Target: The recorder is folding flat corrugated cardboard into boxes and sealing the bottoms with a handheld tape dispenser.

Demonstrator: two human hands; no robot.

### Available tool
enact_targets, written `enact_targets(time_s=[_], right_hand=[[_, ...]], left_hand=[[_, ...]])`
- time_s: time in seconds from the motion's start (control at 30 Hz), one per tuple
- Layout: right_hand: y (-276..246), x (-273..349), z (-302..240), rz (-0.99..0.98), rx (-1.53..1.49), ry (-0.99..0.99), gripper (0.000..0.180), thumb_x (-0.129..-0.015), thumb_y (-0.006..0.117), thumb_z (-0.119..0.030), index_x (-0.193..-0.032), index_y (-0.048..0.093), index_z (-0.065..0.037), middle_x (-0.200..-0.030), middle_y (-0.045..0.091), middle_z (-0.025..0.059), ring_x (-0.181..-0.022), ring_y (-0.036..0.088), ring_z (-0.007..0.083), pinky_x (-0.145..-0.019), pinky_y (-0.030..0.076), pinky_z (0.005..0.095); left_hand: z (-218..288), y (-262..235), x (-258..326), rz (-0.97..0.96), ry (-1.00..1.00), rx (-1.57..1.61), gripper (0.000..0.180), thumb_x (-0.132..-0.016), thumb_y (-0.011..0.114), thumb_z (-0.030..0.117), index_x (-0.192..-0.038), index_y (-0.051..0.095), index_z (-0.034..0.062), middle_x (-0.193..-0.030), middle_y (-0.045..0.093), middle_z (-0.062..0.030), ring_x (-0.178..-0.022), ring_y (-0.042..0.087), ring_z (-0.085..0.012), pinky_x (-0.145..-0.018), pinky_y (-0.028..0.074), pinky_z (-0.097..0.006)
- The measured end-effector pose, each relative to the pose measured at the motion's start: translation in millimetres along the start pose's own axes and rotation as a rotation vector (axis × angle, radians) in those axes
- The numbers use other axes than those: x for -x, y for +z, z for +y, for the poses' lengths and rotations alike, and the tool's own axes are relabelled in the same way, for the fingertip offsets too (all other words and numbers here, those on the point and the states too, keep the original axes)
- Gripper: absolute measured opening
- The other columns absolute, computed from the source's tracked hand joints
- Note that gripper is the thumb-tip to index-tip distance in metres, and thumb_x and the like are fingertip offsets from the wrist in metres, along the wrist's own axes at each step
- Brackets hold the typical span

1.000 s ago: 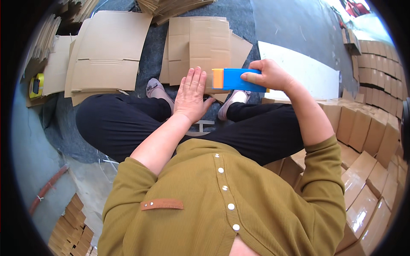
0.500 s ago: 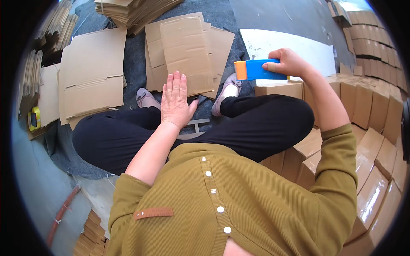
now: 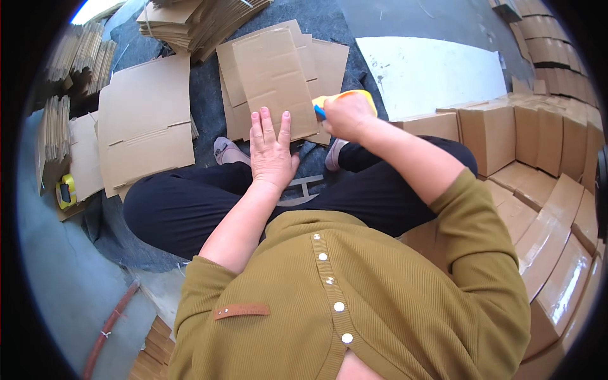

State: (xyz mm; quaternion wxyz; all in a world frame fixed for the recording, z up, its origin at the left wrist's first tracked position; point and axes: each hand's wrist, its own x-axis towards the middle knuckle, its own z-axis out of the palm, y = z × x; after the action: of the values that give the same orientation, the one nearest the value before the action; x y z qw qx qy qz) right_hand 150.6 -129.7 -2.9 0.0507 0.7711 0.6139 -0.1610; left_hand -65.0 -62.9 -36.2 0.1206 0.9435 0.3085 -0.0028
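"Slippage worries me most. From my station, the head view shows the left hand [image 3: 272, 158] laid flat, fingers spread, over the near end of the creased cardboard sheet [image 3: 269, 73]. Whether it's pressing, I can't tell. Unpinned, that sheet could slide on the loose flat pieces [image 3: 330, 69] beneath."

"And the right hand [image 3: 347, 118]?"

"Wrapped around a blue-and-yellow handheld tool [image 3: 367, 97], just beside the sheet's right edge. I can't make out whether its blue tip [image 3: 320, 112] touches. If that end cuts or sticks, a hurried pass might catch the left hand or snag the wrong layer."

"Anything below?"

"The right shoe [image 3: 334, 155] sits close by, so a loosened grip could drop the tool there."

"What's changed from half a second ago?"

"The tool was out by the white board [image 3: 437, 73], blue body showing, orange end leftward. It's swung in to the cardboard and turned, mostly yellow toward me now. The left hand keeps to the same end, but its fingers have fanned wider."
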Motion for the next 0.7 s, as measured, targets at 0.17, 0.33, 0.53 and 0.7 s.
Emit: enact_targets(time_s=[0.17, 0.33, 0.53, 0.7], right_hand=[[40, -5, -14, -0.104, -0.028, 0.012, 0.077, -0.083, 0.061, -0.022, -0.149, 0.028, 0.002, -0.083, 0.072, 0.0188, -0.075, 0.071, 0.0327, -0.072, 0.053, 0.0439], [70, -18, -6, -0.241, 0.208, -0.013, 0.062, -0.096, 0.045, -0.017, -0.155, 0.029, -0.006, -0.097, 0.075, 0.0115, -0.088, 0.073, 0.0266, -0.077, 0.052, 0.0415], [33, -6, -6, -0.333, 0.106, 0.188, 0.031, -0.092, 0.057, -0.018, -0.121, 0.061, -0.010, -0.107, 0.074, 0.0108, -0.102, 0.071, 0.0279, -0.080, 0.054, 0.0420], [15, 1, -17, -0.179, -0.054, 0.154, 0.063, -0.080, 0.071, -0.032, -0.135, 0.047, -0.011, -0.100, 0.072, 0.0162, -0.093, 0.070, 0.0352, -0.080, 0.055, 0.0449]], left_hand=[[3, -1, -4, -0.022, -0.011, -0.079, 0.103, -0.073, 0.079, 0.033, -0.157, 0.022, 0.0153, -0.164, 0.009, -0.0216, -0.151, 0.005, -0.0446, -0.120, 0.019, -0.053], [10, -5, -5, 0.012, 0.019, 0.168, 0.100, -0.080, 0.076, 0.036, -0.157, 0.020, 0.0064, -0.165, 0.008, -0.0194, -0.152, 0.004, -0.0420, -0.121, 0.016, -0.052], [-6, 1, -9, 0.104, -0.453, 1.301, 0.086, -0.095, 0.063, 0.035, -0.157, 0.012, 0.0031, -0.160, 0.021, -0.0245, -0.149, 0.022, -0.0317, -0.120, 0.020, -0.038], [-18, 34, -18, -0.089, -0.541, 1.841, 0.079, -0.101, 0.047, 0.052, -0.157, 0.018, 0.0039, -0.157, 0.033, -0.0122, -0.147, 0.025, -0.0221, -0.119, 0.017, -0.034]])
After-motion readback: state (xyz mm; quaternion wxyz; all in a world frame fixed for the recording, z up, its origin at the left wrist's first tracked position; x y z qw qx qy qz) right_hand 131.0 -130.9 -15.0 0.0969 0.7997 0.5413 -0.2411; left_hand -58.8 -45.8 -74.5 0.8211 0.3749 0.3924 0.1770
